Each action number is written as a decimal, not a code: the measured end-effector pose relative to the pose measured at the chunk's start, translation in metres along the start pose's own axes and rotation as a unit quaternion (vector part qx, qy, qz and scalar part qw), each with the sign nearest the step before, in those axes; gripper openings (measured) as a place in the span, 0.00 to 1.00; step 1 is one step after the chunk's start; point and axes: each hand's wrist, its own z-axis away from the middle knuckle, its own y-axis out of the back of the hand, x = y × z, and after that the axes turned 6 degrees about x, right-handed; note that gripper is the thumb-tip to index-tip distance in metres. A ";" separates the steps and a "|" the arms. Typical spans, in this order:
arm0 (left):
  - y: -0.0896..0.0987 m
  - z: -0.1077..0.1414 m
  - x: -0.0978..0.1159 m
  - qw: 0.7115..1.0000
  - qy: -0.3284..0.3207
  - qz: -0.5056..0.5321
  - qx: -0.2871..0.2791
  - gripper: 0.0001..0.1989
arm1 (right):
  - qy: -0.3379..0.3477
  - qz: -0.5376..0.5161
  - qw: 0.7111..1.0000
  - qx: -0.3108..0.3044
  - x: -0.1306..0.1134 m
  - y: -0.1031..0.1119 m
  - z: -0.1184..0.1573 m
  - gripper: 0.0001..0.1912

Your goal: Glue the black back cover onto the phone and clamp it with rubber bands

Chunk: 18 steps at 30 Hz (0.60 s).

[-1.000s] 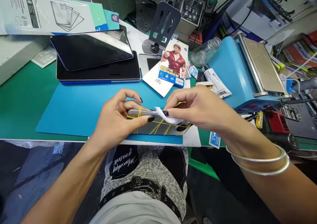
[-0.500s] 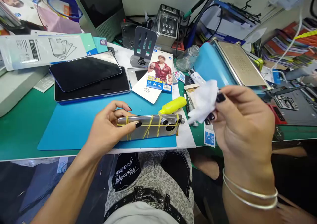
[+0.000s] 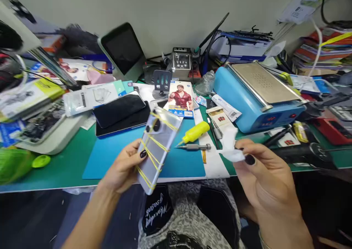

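Note:
My left hand [image 3: 123, 166] grips a silver phone [image 3: 157, 146] by its lower left side, thumb on the back. The phone is tilted upright, its camera lenses at the top, with yellow rubber bands wrapped around it. Off to the right, my right hand [image 3: 265, 172] pinches a crumpled white tissue [image 3: 230, 148] between thumb and fingers. Between the hands, a yellow bottle [image 3: 195, 132] with a thin nozzle and a grey screwdriver [image 3: 194, 147] lie on the blue mat [image 3: 181, 168] and white paper.
Two dark phones [image 3: 119, 110] are stacked at the mat's upper left. A blue machine [image 3: 247, 102] with a metal top plate stands at the right. Behind the mat are a phone stand [image 3: 162, 81], an illustrated packet [image 3: 180, 98] and a glass jar [image 3: 206, 83].
The phone has gone from lying on its long edge to tilted upright, its back facing me. My right hand and tissue are lower in view, and the camera shows more of the desk.

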 end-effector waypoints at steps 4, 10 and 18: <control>-0.001 0.011 -0.010 0.992 -0.017 0.110 0.067 0.20 | -0.017 -0.007 0.996 -0.085 0.012 -0.023 0.005 0.07; 0.002 0.007 -0.015 0.984 -0.032 0.148 0.096 0.24 | -0.122 -0.028 0.984 -0.128 0.040 -0.061 0.025 0.14; 0.006 0.007 -0.015 0.987 -0.025 0.134 0.083 0.24 | -0.129 -0.034 0.986 -0.104 0.057 -0.078 0.037 0.04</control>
